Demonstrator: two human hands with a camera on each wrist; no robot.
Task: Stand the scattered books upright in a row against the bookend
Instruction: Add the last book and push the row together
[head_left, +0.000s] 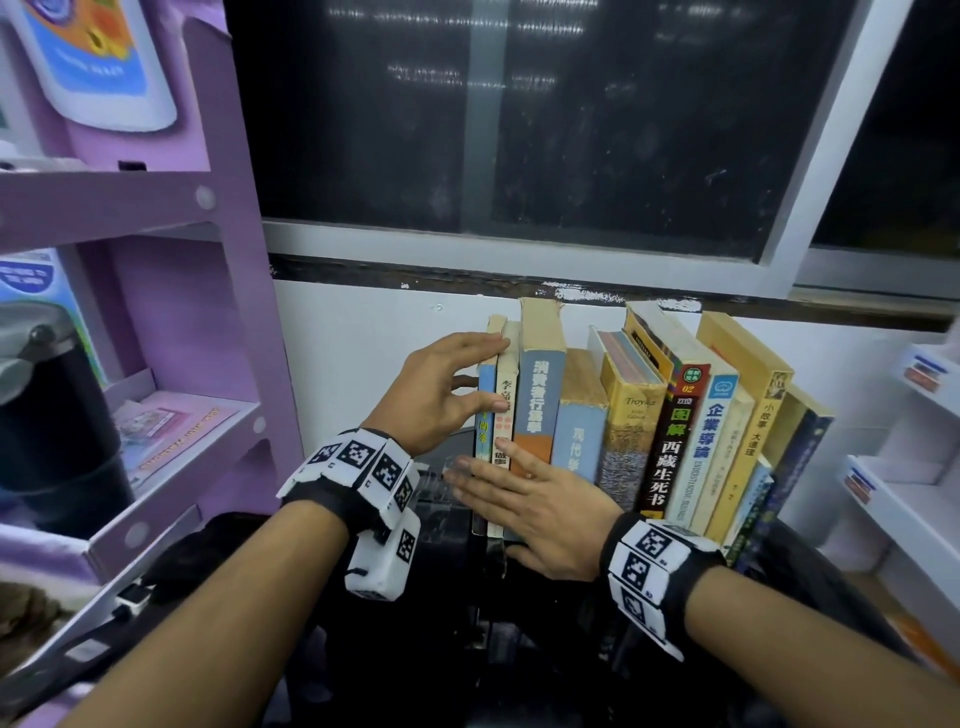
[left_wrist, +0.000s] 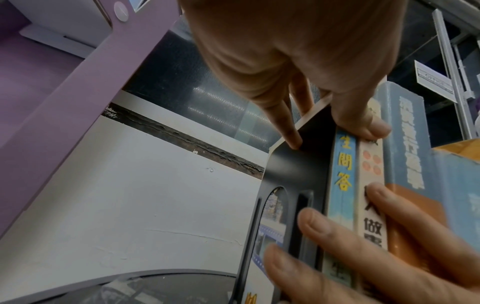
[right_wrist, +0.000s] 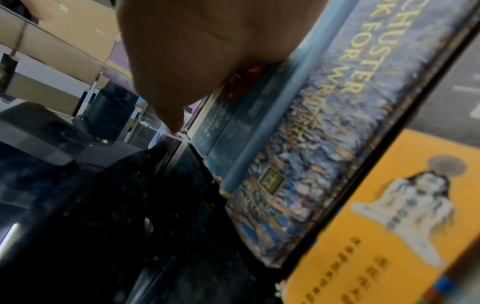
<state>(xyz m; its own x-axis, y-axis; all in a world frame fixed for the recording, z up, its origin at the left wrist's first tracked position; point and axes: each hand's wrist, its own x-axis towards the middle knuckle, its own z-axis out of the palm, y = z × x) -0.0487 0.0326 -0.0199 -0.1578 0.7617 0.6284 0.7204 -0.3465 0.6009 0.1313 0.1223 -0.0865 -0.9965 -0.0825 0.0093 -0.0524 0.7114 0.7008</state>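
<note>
A row of books (head_left: 644, 415) stands upright on a dark surface, spines toward me; the books at the right end lean left. At the left end stand a thin blue book (head_left: 485, 410) and a cream book (head_left: 505, 410). My left hand (head_left: 447, 384) reaches over that end with straight fingers. In the left wrist view its fingertips (left_wrist: 291, 135) touch the top edge of the dark bookend (left_wrist: 293, 170), and the thumb presses the cream book's spine (left_wrist: 371, 160). My right hand (head_left: 535, 514) lies flat against the lower spines, fingers spread. Neither hand grips anything.
A purple shelf unit (head_left: 156, 260) stands close on the left, with a black flask (head_left: 47, 415) on it. A dark window (head_left: 519, 130) and white wall lie behind the books. White shelves (head_left: 909, 493) stand at the right. The dark surface (head_left: 467, 623) extends toward me.
</note>
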